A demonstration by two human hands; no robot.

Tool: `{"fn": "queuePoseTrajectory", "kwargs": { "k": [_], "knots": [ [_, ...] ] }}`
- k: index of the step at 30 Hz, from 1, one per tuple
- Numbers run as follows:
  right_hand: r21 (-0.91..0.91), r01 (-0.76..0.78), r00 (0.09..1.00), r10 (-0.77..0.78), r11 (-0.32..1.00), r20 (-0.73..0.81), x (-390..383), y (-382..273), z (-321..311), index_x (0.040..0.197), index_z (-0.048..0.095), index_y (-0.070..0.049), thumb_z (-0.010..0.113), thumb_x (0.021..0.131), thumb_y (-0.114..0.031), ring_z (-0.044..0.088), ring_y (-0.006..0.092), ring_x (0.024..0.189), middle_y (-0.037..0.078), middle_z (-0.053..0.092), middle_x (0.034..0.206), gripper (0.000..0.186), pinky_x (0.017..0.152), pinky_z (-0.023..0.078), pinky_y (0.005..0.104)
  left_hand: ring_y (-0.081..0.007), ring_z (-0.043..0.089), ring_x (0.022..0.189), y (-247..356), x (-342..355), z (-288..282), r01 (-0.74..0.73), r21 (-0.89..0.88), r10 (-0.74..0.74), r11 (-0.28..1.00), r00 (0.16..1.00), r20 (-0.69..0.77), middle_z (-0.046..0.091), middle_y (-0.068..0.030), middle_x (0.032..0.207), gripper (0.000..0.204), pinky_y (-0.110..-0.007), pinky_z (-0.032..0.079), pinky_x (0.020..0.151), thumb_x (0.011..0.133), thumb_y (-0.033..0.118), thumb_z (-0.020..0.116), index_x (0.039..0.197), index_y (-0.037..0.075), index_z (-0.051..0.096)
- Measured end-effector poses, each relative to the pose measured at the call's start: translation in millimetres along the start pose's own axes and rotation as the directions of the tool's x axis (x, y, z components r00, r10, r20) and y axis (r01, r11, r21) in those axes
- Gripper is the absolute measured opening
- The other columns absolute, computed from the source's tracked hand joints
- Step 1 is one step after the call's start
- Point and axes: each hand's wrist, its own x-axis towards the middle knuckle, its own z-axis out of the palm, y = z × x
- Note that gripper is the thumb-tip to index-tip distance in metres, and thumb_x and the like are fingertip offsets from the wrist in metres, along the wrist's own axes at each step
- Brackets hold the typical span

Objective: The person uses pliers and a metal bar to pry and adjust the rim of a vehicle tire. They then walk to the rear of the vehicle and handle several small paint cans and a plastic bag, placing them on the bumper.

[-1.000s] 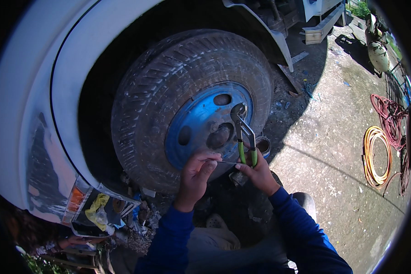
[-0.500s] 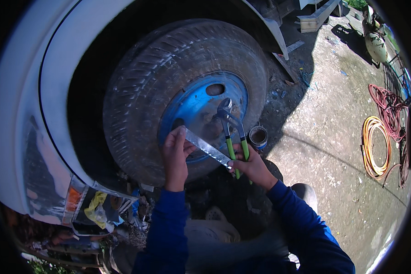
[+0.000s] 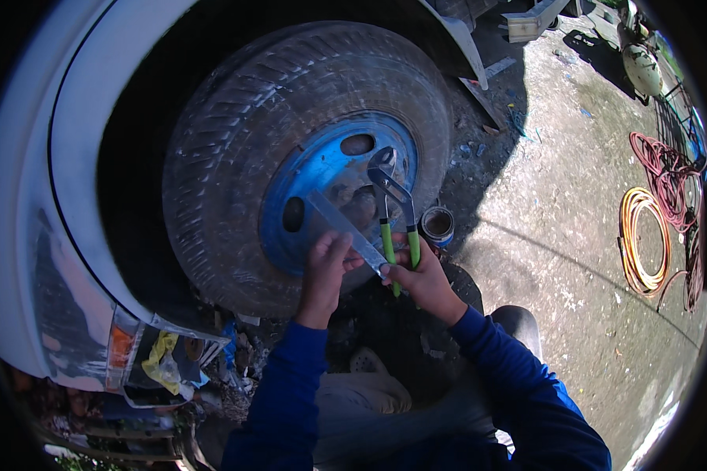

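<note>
A thin flat metal strip (image 3: 341, 224) slants across the front of a blue wheel rim (image 3: 297, 180). My left hand (image 3: 324, 271) is closed at the strip's left edge, thumb and fingers pinching around its middle. At the strip's near end, my right hand (image 3: 426, 281) pinches it between thumb and finger. That same hand also grips green-handled slip-joint pliers (image 3: 399, 192), their jaws pointing up and away from me. Behind both hands stands the large worn tyre (image 3: 228, 157) in the wheel arch of a vehicle.
An open tin (image 3: 437, 226) stands on the ground right of the tyre. Coiled yellow hose (image 3: 625, 235) and red hose (image 3: 661, 173) lie farther right, near a pale tank (image 3: 642, 72). The whitish body panel (image 3: 23, 157) curves along the left, with an orange lamp (image 3: 121, 345) below.
My left hand has slid from the strip's far end down toward its middle, baring that end. The right hand keeps the pliers and strip. The view has shifted slightly.
</note>
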Motion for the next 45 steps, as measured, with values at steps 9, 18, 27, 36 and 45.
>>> {"fn": "queuePoseTrajectory", "kwargs": {
  "k": [9,18,27,36,45],
  "knots": [
    [0.113,-0.127,0.991,0.123,0.985,0.043,0,-25,-13,0.132,0.047,-0.001,0.069,0.088,-0.002,0.067,0.0144,0.075,0.005,0.064,0.089,0.049,0.068,0.052,0.0274,-0.0221,0.060,0.104,9,-20,17,-0.314,0.497,0.456,0.809,0.869,-0.194,0.056,-0.0125,0.120,0.056,-0.039,0.052,0.092,0.093,0.008,0.065,0.143,0.001,0.042],
    [0.268,-0.293,0.955,0.267,0.918,0.132,6,-28,-37,0.133,0.043,-0.002,0.062,0.098,-0.018,0.067,0.0180,0.071,0.007,0.063,0.088,0.042,0.068,0.059,0.0333,-0.0330,0.060,0.108,21,-14,-2,-0.522,0.830,0.607,-0.197,0.600,0.522,0.066,-0.0113,0.111,0.019,-0.047,0.040,0.107,0.096,0.015,0.062,0.113,0.006,0.065],
    [-0.088,-0.112,0.989,0.102,0.990,-0.108,6,-16,-41,0.132,0.045,-0.007,0.054,0.104,-0.028,0.064,0.0142,0.067,0.006,0.063,0.086,0.036,0.062,0.055,0.0285,-0.0225,0.068,0.070,40,31,-36,-0.156,0.708,0.324,0.688,0.940,-0.108,0.067,-0.0139,0.087,0.032,-0.035,0.053,0.066,0.104,0.027,0.048,0.112,0.000,0.062],
    [-0.634,0.035,0.993,-0.099,0.772,-0.066,2,-26,-23,0.116,0.054,-0.004,0.048,0.106,-0.032,0.065,0.0276,0.065,0.013,0.064,0.077,0.030,0.060,0.048,0.0397,-0.0238,0.065,0.059,47,60,-42,-0.100,0.804,0.348,0.586,0.927,-0.138,0.064,-0.0137,0.067,0.039,-0.036,0.049,0.059,0.098,0.035,0.058,0.082,0.000,0.064],
    [-0.866,0.104,0.980,-0.200,0.490,0.005,40,-46,6,0.119,0.052,-0.006,0.048,0.104,-0.033,0.064,0.0483,0.082,0.026,0.067,0.091,0.031,0.068,0.047,0.0578,-0.0377,0.064,0.065,55,62,-46,-0.062,0.808,0.308,0.585,0.940,-0.151,0.065,-0.0175,0.067,0.041,-0.044,0.047,0.061,0.095,0.037,0.060,0.074,0.002,0.065]
  ]
}}
